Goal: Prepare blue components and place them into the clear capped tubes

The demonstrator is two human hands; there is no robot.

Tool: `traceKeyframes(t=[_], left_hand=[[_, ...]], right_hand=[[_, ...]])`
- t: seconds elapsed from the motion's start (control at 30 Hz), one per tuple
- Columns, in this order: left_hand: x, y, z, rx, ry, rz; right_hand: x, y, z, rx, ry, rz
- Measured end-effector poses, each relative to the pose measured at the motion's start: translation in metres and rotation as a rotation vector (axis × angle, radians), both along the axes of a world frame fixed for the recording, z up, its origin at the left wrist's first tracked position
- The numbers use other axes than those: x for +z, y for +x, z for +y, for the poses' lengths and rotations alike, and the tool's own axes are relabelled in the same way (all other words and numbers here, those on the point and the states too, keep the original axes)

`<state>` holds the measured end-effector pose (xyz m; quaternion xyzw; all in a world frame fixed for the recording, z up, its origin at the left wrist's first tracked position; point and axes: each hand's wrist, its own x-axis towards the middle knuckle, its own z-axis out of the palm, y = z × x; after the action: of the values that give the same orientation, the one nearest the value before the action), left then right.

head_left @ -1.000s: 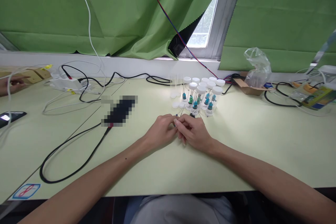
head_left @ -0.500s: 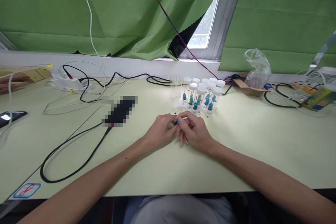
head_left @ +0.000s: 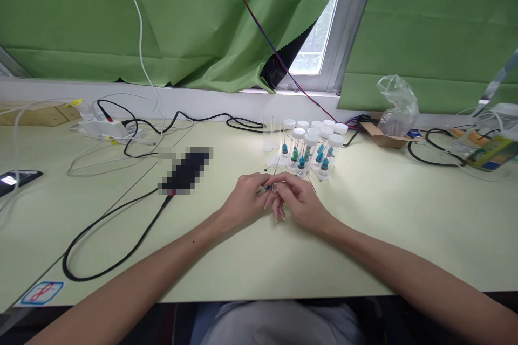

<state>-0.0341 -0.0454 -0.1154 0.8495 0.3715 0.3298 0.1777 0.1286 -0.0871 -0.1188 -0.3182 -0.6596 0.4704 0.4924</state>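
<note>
My left hand (head_left: 246, 198) is closed, its thumb and fingers pinching a small blue piece (head_left: 267, 187) with thin wire-like stems. The fingers of my right hand (head_left: 302, 202) are pressed together against the same piece from the other side, partly covering it. Several clear tubes with white caps (head_left: 335, 141) stand upright just beyond my hands, each holding a small blue or green piece on thin stems. Two clear tubes without caps (head_left: 268, 133) stand to their left, and loose white caps (head_left: 273, 162) lie in front of these. Thin stems with a dark bead (head_left: 265, 170) show beyond my fingertips.
A pixelated dark device (head_left: 186, 171) with a black cable (head_left: 67, 259) lies to the left. Farther back is a white power strip (head_left: 109, 129). An open cardboard box (head_left: 384, 137) with a plastic bag (head_left: 399, 105) sits at the back right. A phone (head_left: 18, 180) lies far left.
The blue piece has turned between my fingers, and its thin stems show more. My right fingers have shifted slightly left. Another person's hand at the far left has gone out of view.
</note>
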Motion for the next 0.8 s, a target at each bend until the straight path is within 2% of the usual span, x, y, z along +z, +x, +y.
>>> traceKeyframes(t=[0.2,0.8], left_hand=[[0.0028,-0.0008,-0.0005,-0.038,0.008,-0.025],[0.0047,0.0005,-0.0017,-0.020,0.008,-0.010]], right_hand=[[0.0003,0.0000,0.0010,0.048,0.002,0.056],[-0.0011,-0.0015,0.0026,0.079,-0.033,0.123]])
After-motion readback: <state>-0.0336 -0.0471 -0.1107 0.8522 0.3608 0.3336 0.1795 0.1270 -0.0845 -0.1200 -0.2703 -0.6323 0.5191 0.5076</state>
